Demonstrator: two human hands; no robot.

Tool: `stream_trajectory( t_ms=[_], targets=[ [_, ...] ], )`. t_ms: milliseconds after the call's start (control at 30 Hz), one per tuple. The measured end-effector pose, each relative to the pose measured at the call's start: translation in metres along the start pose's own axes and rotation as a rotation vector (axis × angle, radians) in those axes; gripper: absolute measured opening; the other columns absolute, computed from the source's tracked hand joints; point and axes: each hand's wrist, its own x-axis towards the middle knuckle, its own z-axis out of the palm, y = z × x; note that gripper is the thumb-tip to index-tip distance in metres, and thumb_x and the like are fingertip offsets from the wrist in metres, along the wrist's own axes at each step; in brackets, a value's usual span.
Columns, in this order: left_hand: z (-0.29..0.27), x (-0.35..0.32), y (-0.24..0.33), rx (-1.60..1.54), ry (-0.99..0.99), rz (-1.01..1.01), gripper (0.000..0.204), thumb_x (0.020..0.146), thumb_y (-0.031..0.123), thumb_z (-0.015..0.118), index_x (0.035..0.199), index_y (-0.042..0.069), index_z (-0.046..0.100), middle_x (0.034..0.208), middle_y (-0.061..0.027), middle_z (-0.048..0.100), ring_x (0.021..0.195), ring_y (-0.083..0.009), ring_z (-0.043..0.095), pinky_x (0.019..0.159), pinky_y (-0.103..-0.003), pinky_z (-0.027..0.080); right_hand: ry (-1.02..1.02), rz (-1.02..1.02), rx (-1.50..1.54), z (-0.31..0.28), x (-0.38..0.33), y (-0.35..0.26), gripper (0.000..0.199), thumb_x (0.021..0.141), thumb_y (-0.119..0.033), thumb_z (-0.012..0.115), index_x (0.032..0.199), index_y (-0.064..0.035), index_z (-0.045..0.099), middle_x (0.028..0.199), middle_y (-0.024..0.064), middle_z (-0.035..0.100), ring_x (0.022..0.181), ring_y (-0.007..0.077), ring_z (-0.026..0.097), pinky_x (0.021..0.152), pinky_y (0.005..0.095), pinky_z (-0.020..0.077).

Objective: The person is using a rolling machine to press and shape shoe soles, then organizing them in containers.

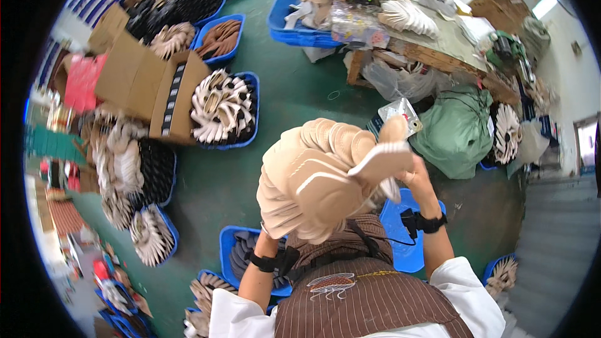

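A worker in a brown pinstriped apron (369,303) and a white short-sleeved shirt (468,297) holds a fanned stack of beige, insole-shaped pieces (313,178) at the frame's center. The right hand (418,176) has its fingers around pieces at the stack's right edge; the left hand (268,233) is at its lower left, fingers mostly hidden. Below sit a blue plastic tub (408,261) and another blue tub of dark gray pieces (226,249). At upper right, a wooden-edged bench (452,47) bears white fanned pieces (410,17); green floor (294,81) stretches behind.
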Motion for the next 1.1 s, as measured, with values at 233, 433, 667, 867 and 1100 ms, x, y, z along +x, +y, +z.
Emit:
stream_trajectory(
  t_ms=[233, 433, 667, 867, 1100],
  targets=[
    [0.024, 0.171, 0.055, 0.357, -0.093, 0.091, 0.047, 0.081, 0.020, 0.072, 0.122, 0.003, 0.057, 0.121, -0.0086, 0.060, 0.111, -0.0208, 0.055, 0.096, -0.033, 0.043, 0.377, -0.393, -0.255, 0.008, 0.072, -0.029, 0.028, 0.080, -0.004, 0.063, 0.106, 0.0040, 0.059, 0.098, 0.0118, 0.061, 0.091, 0.0217, 0.061, 0.085, 0.0307, 0.0486],
    [0.074, 0.292, 0.091, 0.487, -0.102, 0.372, 0.032, 0.086, 0.019, 0.065, 0.114, 0.002, 0.062, 0.112, -0.0102, 0.064, 0.103, -0.0224, 0.059, 0.090, -0.034, 0.045, 0.463, -0.450, -0.521, -0.032, 0.180, -0.047, 0.073, 0.065, -0.021, 0.083, 0.124, 0.0018, 0.048, 0.123, 0.0185, 0.047, 0.112, 0.0309, 0.050, 0.095, 0.0367, 0.0428],
    [0.091, 0.390, 0.122, 0.762, -0.095, 0.628, 0.033, 0.082, 0.012, 0.064, 0.114, 0.006, 0.063, 0.114, -0.0112, 0.063, 0.105, -0.0258, 0.058, 0.092, -0.034, 0.044, 0.539, -0.388, -0.568, -0.074, 0.284, -0.065, 0.106, 0.056, -0.029, 0.090, 0.136, 0.0005, 0.028, 0.132, 0.0176, 0.041, 0.118, 0.0277, 0.049, 0.096, 0.0394, 0.0435],
    [0.076, 0.490, 0.136, 0.723, -0.198, 0.602, 0.032, 0.082, 0.014, 0.064, 0.114, 0.008, 0.063, 0.114, -0.0092, 0.063, 0.107, -0.0255, 0.057, 0.094, -0.037, 0.042, 0.616, -0.387, -0.462, -0.101, 0.385, -0.068, 0.097, 0.058, -0.019, 0.088, 0.134, 0.0005, 0.032, 0.126, 0.0167, 0.046, 0.111, 0.0269, 0.053, 0.093, 0.0371, 0.0456],
    [0.055, 0.616, 0.132, 0.801, -0.207, 0.695, 0.045, 0.077, 0.025, 0.068, 0.117, 0.005, 0.058, 0.117, -0.0123, 0.057, 0.109, -0.0292, 0.052, 0.094, -0.040, 0.038, 0.729, -0.372, -0.424, -0.114, 0.484, -0.086, 0.081, 0.065, -0.005, 0.077, 0.134, 0.0021, 0.033, 0.125, 0.0176, 0.049, 0.111, 0.0257, 0.054, 0.094, 0.0357, 0.0450]
  ],
)
